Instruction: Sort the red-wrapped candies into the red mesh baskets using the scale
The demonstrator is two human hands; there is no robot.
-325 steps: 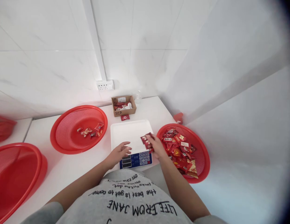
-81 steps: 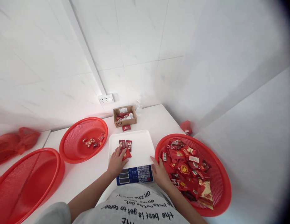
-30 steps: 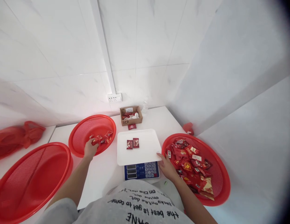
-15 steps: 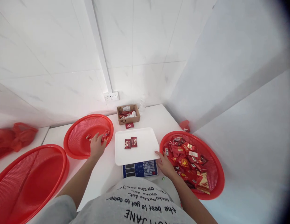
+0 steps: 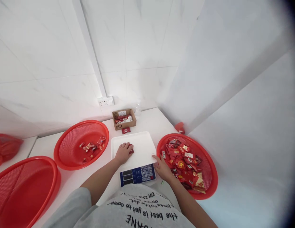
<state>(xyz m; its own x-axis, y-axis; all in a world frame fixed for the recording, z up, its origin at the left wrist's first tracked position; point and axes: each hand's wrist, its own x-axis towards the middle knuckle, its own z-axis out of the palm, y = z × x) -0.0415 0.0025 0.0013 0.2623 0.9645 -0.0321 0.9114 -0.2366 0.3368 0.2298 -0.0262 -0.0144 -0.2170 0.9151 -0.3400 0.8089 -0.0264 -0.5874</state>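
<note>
My left hand [image 5: 124,153] lies over small red packets [image 5: 131,148] on the white pan [image 5: 144,147] of a weighing scale. Its fingers are curled down onto them and cover most of what lies beneath. At the pan's right front corner is my right hand [image 5: 163,167], with a fingertip on top of the rim and the other fingers partly hidden at the edge. Below the pan shows the scale's blue panel [image 5: 137,175], with keys and dark displays. Left of the scale, a red mesh basket [image 5: 73,136] holds several small packets [image 5: 89,147].
To the right stands a red basket [image 5: 215,186] full of red and gold packets. A small cardboard box [image 5: 123,126] with packets sits behind the scale, a loose red packet [image 5: 125,130] before it. Another red basket [image 5: 55,186] is at left front, a red bag [image 5: 7,148] beyond.
My left hand has moved right from the left basket to the packets on the pan. More packets show in that basket now. My right hand stays at the pan's corner; the view shifted slightly.
</note>
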